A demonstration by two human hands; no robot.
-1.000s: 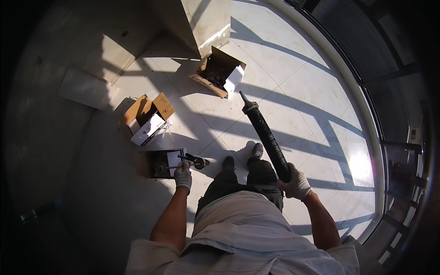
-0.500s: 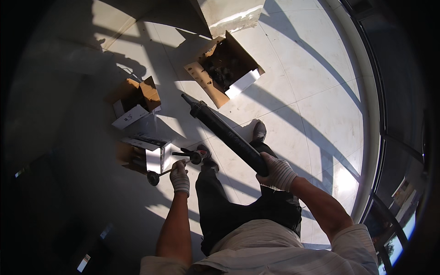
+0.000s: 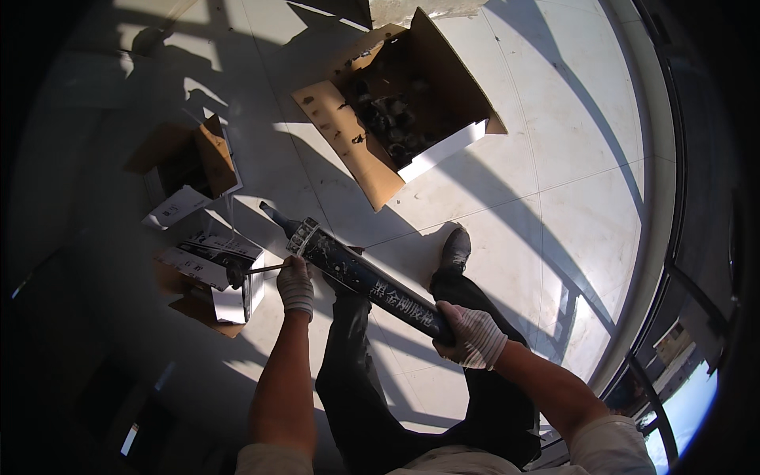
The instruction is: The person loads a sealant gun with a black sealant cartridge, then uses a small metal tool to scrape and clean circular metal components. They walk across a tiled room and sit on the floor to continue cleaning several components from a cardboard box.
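Note:
A long black caulking gun barrel (image 3: 364,279) with pale printing slants across the middle, its dark nozzle (image 3: 277,218) at the upper left. Smears and a ridged collar (image 3: 303,236) mark that nozzle end. My right hand (image 3: 477,339), in a striped pale glove, is wrapped round the barrel's lower end. My gloved left hand (image 3: 296,290) is closed round a thin plunger rod (image 3: 269,270) beside the collar. A round black plunger disc (image 3: 236,275) sits on the rod's left end. The rod's other end, behind the barrel, is hidden.
A large open carton (image 3: 372,176) ahead holds several black, messy pieces (image 3: 388,115). To the left stand two smaller open cartons, an upper one (image 3: 215,150) and a lower one (image 3: 252,294). My dark shoe (image 3: 455,247) is on the tiled floor. A glazed frame (image 3: 669,198) curves along the right.
The barrel has tilted and come down leftward, its collar now beside my left hand. The trigger handle seen on the rod earlier is now hidden. The view has shifted, and the large carton appears bigger.

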